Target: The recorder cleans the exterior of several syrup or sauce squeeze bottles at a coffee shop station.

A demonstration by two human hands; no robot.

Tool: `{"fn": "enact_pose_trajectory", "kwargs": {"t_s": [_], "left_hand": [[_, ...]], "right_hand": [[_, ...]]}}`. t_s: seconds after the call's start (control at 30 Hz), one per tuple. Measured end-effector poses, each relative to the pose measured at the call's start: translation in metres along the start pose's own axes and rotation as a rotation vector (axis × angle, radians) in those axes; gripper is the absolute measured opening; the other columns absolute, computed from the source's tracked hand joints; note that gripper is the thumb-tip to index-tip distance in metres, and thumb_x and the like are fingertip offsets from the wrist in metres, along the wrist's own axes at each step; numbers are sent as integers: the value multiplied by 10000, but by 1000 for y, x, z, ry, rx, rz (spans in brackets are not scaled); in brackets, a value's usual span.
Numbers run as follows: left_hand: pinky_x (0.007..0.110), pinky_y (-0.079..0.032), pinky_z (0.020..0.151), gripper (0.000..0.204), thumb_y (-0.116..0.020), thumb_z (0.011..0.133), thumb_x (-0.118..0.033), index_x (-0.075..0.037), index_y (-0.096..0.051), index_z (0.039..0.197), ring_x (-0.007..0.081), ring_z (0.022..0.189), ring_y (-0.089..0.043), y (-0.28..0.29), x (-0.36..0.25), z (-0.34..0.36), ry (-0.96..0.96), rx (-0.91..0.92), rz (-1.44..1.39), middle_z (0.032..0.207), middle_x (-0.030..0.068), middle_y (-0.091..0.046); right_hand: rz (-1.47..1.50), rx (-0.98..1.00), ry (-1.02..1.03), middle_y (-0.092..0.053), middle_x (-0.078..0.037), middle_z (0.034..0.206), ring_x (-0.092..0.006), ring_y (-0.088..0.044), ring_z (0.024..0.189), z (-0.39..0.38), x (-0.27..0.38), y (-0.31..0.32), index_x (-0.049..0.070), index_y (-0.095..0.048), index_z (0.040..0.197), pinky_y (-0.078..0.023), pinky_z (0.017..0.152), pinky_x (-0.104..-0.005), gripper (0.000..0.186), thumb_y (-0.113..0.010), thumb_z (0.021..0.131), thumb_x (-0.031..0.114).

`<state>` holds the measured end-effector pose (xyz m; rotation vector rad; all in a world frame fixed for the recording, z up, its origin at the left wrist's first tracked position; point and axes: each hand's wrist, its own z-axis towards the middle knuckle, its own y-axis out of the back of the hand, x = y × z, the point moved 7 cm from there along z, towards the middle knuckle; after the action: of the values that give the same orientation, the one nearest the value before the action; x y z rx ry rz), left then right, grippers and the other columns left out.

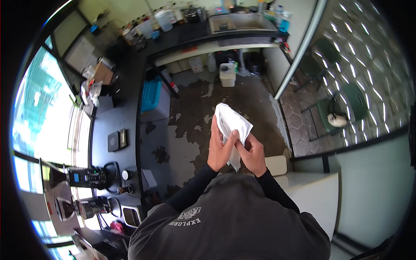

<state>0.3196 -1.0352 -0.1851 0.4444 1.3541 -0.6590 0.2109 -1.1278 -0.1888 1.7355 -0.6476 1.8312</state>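
Observation:
A white, thin, folded sheet (231, 120) is held up in front of my chest; whether it is paper, cloth or a bag I cannot tell. Its upper part stands up in a loose fold, and a narrow end hangs below my hands. My left hand (220, 149) is closed on its left side, thumb across the front. On the lower right, my right hand (253, 155) pinches the same sheet. Both hands are close together, and their fingertips are partly hidden behind it.
A black counter (122, 93) runs along the left, with a small scale (117, 140) and coffee grinders (89, 177). At the back are a sink (247, 21) and several bottles. A blue-lidded bin (151, 96) stands below the counter; a white bucket (227, 76) is on the worn floor.

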Motion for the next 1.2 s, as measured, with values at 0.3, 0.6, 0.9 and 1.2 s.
{"fn": "enact_pose_trajectory", "kwargs": {"t_s": [0.3, 0.6, 0.9, 1.2], "left_hand": [[366, -569, 942, 364, -550, 1063, -236, 32, -592, 1305, 209, 1062, -701, 121, 59, 85, 518, -284, -614, 1177, 114, -703], [406, -569, 986, 422, -571, 1043, -246, 38, -588, 1354, 252, 1112, -710, 269, 40, 221, 591, -213, -549, 1267, 156, -696], [439, -578, 1012, 469, -499, 1078, -231, 98, -508, 1412, 307, 1127, -720, 433, 6, 344, 382, -313, -559, 1287, 220, -688], [524, -505, 1091, 434, -416, 1053, -172, 80, -465, 1402, 382, 1208, -660, 639, 158, 349, 277, -957, -674, 1316, 243, -643]], "right_hand": [[548, 441, -600, -705, -66, 1251, -162, -704, 1094, 176, -113, -46, 29, -574, 1387, -570, 956, -328, 398, -637, 1075, 267], [853, 734, -762, -554, -73, 1520, -204, -540, 1406, 299, -152, -175, 83, -348, 1623, -444, 1188, -403, 628, -613, 1086, 270], [931, 688, -736, -677, -90, 1359, -232, -666, 1259, 440, -145, -308, 54, -567, 1418, -537, 1106, -453, 382, -631, 1079, 218], [676, 614, -722, -684, -60, 1342, -196, -669, 1237, 573, -184, -358, 91, -585, 1405, -561, 1056, -379, 371, -668, 1045, 116]]}}
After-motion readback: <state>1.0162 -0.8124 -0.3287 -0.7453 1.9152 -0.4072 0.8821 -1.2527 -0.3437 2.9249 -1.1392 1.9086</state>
